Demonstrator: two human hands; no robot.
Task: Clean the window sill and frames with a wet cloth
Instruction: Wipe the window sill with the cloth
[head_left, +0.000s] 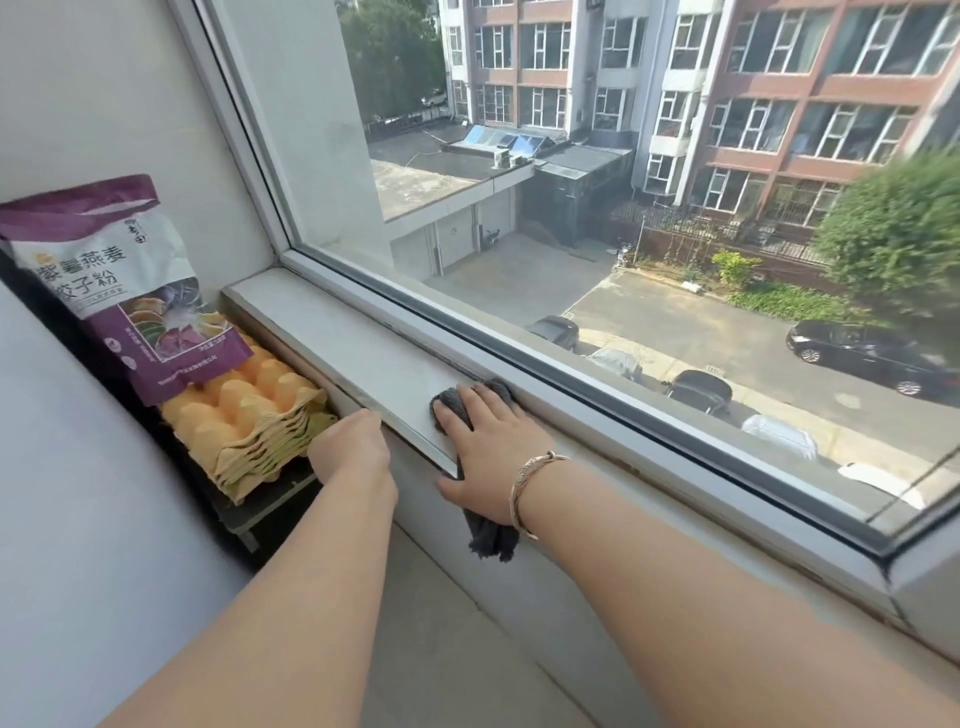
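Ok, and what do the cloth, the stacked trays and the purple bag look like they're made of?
The cloth looks like dark grey microfibre or terry: fuzzy pile, frayed edge hanging off the sill. The stacked trays look like moulded paper pulp, matte orange-yellow, with rough layered edges. The purple bag seems to be printed plastic film, slightly glossy and creased. The right hand presses the cloth flat.

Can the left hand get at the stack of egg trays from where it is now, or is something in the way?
Probably yes. The left hand rests at the sill's near edge, right beside the stack of egg trays, and nothing lies between them. The purple bag covers only the stack's far part.
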